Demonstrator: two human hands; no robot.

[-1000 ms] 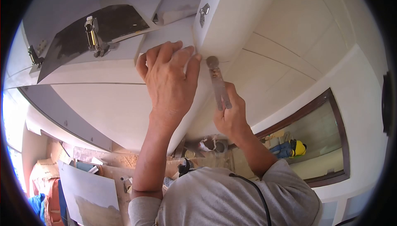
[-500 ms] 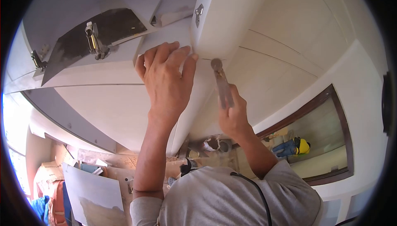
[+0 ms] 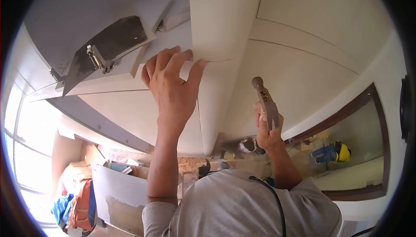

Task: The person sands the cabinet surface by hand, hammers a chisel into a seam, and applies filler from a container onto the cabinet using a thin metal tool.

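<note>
My right hand (image 3: 269, 138) is wrapped round a claw hammer (image 3: 265, 100), close below its metal head. The hammer is held upright, apart from the white cabinet post (image 3: 223, 20). My left hand (image 3: 171, 83) is raised with its fingers spread and bent, and its fingertips lie at the front edge of a white shelf (image 3: 173, 37) beside the post. Nothing shows in that hand. A thin seam runs across the post just right of my left thumb.
On the left a metal hinge (image 3: 100, 60) sits on a dark-stained board (image 3: 104, 39). Below stand a pale panel (image 3: 121, 193) and orange and blue bags (image 3: 80, 204). At right, a brown-framed mirror or window (image 3: 381, 150) shows a person in a yellow helmet (image 3: 342, 152).
The hammer, in my right hand, has moved away from the post, down and to the right. My left hand stays near the shelf edge. The view has shifted, and the hinge on the post is hidden.
</note>
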